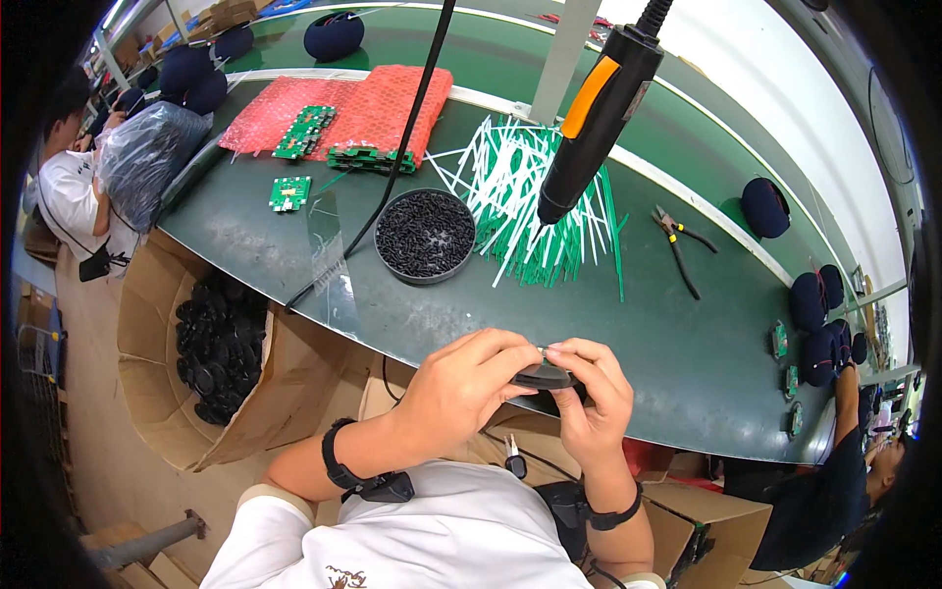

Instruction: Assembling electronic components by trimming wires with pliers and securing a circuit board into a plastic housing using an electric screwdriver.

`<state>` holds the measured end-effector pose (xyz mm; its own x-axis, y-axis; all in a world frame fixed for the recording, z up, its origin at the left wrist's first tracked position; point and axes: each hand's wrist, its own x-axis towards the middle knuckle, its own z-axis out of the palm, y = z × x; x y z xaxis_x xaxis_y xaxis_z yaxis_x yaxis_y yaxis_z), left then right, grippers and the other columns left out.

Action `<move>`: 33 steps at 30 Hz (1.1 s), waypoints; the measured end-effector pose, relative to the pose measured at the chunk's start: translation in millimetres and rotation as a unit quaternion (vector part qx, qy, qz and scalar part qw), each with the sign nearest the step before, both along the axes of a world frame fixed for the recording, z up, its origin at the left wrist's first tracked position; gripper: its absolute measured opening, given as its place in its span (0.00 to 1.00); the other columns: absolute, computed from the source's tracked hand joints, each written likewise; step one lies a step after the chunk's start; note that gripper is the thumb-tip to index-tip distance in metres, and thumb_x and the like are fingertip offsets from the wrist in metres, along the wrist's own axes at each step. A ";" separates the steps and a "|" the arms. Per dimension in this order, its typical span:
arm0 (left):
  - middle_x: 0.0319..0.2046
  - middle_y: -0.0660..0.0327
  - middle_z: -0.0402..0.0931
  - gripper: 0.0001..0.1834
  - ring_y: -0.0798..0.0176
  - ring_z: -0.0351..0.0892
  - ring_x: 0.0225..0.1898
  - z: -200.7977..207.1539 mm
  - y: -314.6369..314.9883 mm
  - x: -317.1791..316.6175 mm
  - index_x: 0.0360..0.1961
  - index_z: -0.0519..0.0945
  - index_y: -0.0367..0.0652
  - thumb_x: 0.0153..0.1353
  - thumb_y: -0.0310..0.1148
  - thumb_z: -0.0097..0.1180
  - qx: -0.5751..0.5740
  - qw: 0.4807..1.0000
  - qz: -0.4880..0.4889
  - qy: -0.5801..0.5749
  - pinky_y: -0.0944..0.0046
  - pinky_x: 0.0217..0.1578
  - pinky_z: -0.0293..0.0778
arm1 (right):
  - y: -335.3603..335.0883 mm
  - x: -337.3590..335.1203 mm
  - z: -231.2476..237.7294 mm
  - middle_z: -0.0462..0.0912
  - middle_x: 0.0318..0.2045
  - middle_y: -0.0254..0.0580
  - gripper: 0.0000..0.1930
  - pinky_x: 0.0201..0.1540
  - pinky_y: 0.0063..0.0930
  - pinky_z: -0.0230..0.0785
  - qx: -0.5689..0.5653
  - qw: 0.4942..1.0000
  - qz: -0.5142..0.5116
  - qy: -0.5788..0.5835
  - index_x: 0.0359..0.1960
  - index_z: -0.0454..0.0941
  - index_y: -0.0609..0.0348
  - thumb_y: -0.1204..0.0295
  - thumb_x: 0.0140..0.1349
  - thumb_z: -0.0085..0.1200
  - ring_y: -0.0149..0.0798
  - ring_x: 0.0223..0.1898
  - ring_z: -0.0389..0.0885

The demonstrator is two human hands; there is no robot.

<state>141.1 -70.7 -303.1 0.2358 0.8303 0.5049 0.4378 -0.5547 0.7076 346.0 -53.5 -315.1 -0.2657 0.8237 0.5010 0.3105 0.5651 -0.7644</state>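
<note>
Above the near edge of the green-topped bench, my left hand [463, 385] and my right hand [596, 395] pinch a black round plastic part [542, 377] between them. Its rim faces me, and my fingers cover both sides. Something small and light shows at its top between my fingertips; I cannot make out what. Beyond my hands is a round tray of small black screws or pins [425, 236]. A black electric screwdriver with an orange lever [601, 123] hangs over a pile of white and green strips [549, 211].
Yellow-handled pliers [677, 250] lie right of the strips. Green circuit boards [304, 133] rest by red bubble wrap [402, 103]. A cardboard box [186, 432] of black discs stands left below the bench. Dark blue round items [765, 207] sit along the conveyor. Other people work at both sides.
</note>
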 end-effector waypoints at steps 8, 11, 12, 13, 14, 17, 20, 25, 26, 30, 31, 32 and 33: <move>0.46 0.53 0.81 0.22 0.49 0.84 0.44 -0.1 -0.8 0.3 0.51 0.82 0.38 0.53 0.24 0.71 0.006 1.000 0.006 -0.004 0.56 0.43 0.82 | -0.6 -0.2 -0.7 0.86 0.46 0.48 0.18 0.50 0.34 0.79 0.008 1.000 -0.006 0.000 0.46 0.87 0.62 0.89 0.53 0.62 0.46 0.47 0.86; 0.45 0.53 0.82 0.23 0.49 0.85 0.43 -0.3 -2.3 1.3 0.51 0.83 0.39 0.53 0.24 0.72 0.006 1.000 0.012 0.000 0.56 0.43 0.82 | -0.1 0.2 -1.5 0.87 0.46 0.48 0.17 0.50 0.34 0.79 0.007 1.000 -0.007 0.005 0.45 0.86 0.62 0.89 0.53 0.62 0.46 0.47 0.86; 0.45 0.53 0.82 0.23 0.49 0.85 0.43 -0.5 -2.4 1.7 0.51 0.83 0.39 0.52 0.24 0.72 0.003 1.000 0.014 0.002 0.56 0.43 0.82 | 0.1 0.4 -1.9 0.86 0.46 0.48 0.17 0.50 0.34 0.79 0.009 1.000 -0.004 0.009 0.45 0.86 0.63 0.89 0.53 0.62 0.46 0.47 0.86; 0.45 0.53 0.82 0.23 0.49 0.85 0.43 -0.9 -2.2 1.9 0.51 0.83 0.39 0.52 0.24 0.72 0.002 1.000 0.013 0.002 0.56 0.43 0.82 | 0.3 0.5 -2.4 0.86 0.46 0.48 0.17 0.50 0.34 0.79 0.011 1.000 0.000 0.012 0.45 0.86 0.63 0.89 0.53 0.62 0.46 0.46 0.86; 0.45 0.53 0.83 0.23 0.49 0.85 0.43 -1.4 -1.6 2.1 0.51 0.83 0.39 0.52 0.24 0.72 0.007 1.000 0.013 -0.006 0.56 0.42 0.82 | 0.3 0.6 -2.9 0.86 0.46 0.48 0.17 0.50 0.34 0.79 0.011 1.000 -0.001 0.012 0.45 0.86 0.63 0.89 0.53 0.62 0.46 0.46 0.86; 0.43 0.53 0.83 0.23 0.49 0.86 0.42 -2.2 -0.1 2.0 0.50 0.84 0.39 0.51 0.23 0.73 0.009 1.000 0.010 -0.020 0.56 0.42 0.82 | 0.1 0.9 -3.9 0.86 0.46 0.48 0.17 0.50 0.35 0.79 0.009 1.000 0.001 0.012 0.45 0.85 0.63 0.89 0.53 0.63 0.47 0.46 0.86; 0.42 0.54 0.84 0.22 0.49 0.86 0.42 -2.0 0.8 1.6 0.49 0.85 0.39 0.50 0.23 0.73 0.004 1.000 0.007 -0.029 0.56 0.42 0.82 | 0.6 1.4 -3.8 0.86 0.46 0.48 0.16 0.51 0.36 0.78 0.005 1.000 0.003 0.008 0.44 0.86 0.63 0.88 0.53 0.64 0.48 0.47 0.86; 0.41 0.55 0.84 0.21 0.50 0.85 0.41 -0.7 1.6 2.4 0.48 0.85 0.40 0.50 0.22 0.73 -0.006 0.999 0.013 -0.034 0.56 0.41 0.82 | 3.2 0.8 -2.8 0.87 0.45 0.45 0.17 0.51 0.36 0.77 0.028 1.000 0.005 0.006 0.43 0.87 0.61 0.86 0.50 0.64 0.48 0.46 0.85; 0.40 0.55 0.84 0.21 0.50 0.85 0.40 -0.4 1.8 2.7 0.48 0.85 0.39 0.50 0.22 0.73 -0.003 0.999 0.014 -0.033 0.56 0.41 0.81 | 3.3 0.7 -2.6 0.87 0.45 0.45 0.17 0.51 0.36 0.77 0.028 1.000 0.004 0.006 0.43 0.87 0.61 0.86 0.50 0.64 0.48 0.46 0.85; 0.39 0.55 0.83 0.20 0.51 0.84 0.39 0.6 1.6 4.5 0.47 0.85 0.39 0.50 0.23 0.73 0.002 1.000 0.016 -0.025 0.56 0.40 0.81 | 2.6 0.5 -2.0 0.89 0.41 0.42 0.18 0.48 0.35 0.78 0.049 0.998 -0.022 -0.009 0.41 0.88 0.60 0.87 0.47 0.64 0.46 0.43 0.85; 0.39 0.55 0.83 0.20 0.51 0.84 0.39 0.8 1.3 5.0 0.47 0.85 0.39 0.50 0.23 0.73 0.002 1.000 0.015 -0.025 0.56 0.40 0.81 | 2.3 0.7 -2.0 0.89 0.40 0.40 0.18 0.47 0.35 0.78 0.053 0.998 -0.027 -0.007 0.41 0.88 0.59 0.88 0.46 0.64 0.46 0.42 0.85; 0.39 0.55 0.83 0.20 0.51 0.84 0.39 1.2 1.1 5.5 0.46 0.86 0.39 0.50 0.23 0.73 0.001 1.000 0.015 -0.024 0.56 0.40 0.81 | 1.9 1.1 -1.8 0.89 0.40 0.40 0.18 0.47 0.35 0.78 0.055 0.998 -0.028 -0.006 0.41 0.88 0.59 0.88 0.46 0.64 0.46 0.42 0.85; 0.39 0.55 0.83 0.20 0.51 0.84 0.39 1.4 1.0 5.9 0.46 0.86 0.39 0.50 0.23 0.73 0.001 1.000 0.014 -0.023 0.56 0.40 0.81 | 1.6 1.6 -1.6 0.89 0.40 0.40 0.19 0.46 0.34 0.78 0.058 0.998 -0.029 -0.006 0.41 0.88 0.59 0.88 0.45 0.64 0.45 0.41 0.85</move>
